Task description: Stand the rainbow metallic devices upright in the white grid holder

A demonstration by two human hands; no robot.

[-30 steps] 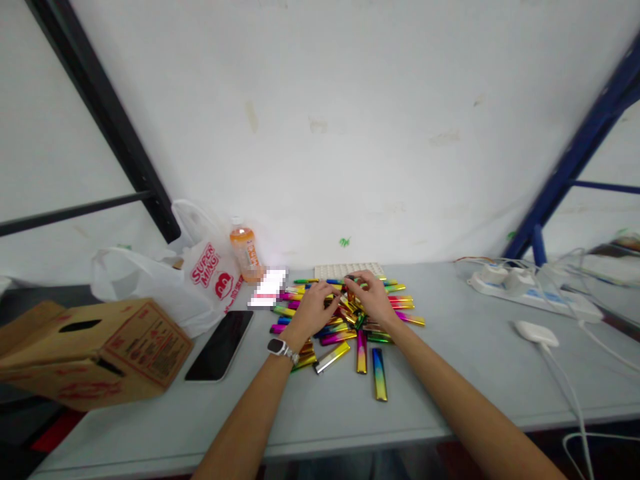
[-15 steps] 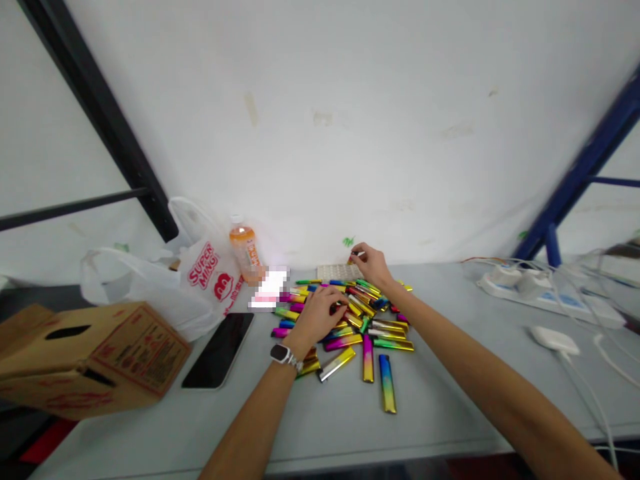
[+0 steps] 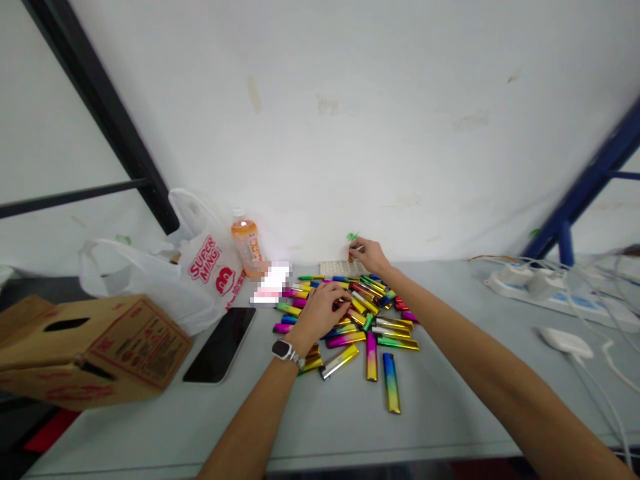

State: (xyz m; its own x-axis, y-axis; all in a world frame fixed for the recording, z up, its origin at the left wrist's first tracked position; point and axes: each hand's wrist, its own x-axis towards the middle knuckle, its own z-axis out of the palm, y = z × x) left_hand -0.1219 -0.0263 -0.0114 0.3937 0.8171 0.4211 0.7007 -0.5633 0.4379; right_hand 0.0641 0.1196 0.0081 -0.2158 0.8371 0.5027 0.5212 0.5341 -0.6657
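A pile of shiny rainbow-coloured lighters (image 3: 367, 320) lies on the grey table (image 3: 450, 393). My left hand (image 3: 323, 310), with a watch on the wrist, rests on the pile's left part, fingers curled over some lighters. My right hand (image 3: 369, 255) is stretched to the far side of the pile and pinches one small lighter (image 3: 352, 251) upright over a white perforated tray (image 3: 336, 268) by the wall. Two lighters (image 3: 391, 392) lie apart at the near side of the pile.
A black phone (image 3: 220, 345) lies left of the pile, beside a cardboard box (image 3: 95, 350). A white plastic bag (image 3: 170, 280) and an orange drink bottle (image 3: 247, 250) stand at the back left. A power strip (image 3: 540, 287), cables and a white charger (image 3: 563, 340) lie to the right.
My right hand left the pile with a lighter and reached back to the white tray by the wall. My left hand stayed on the pile.
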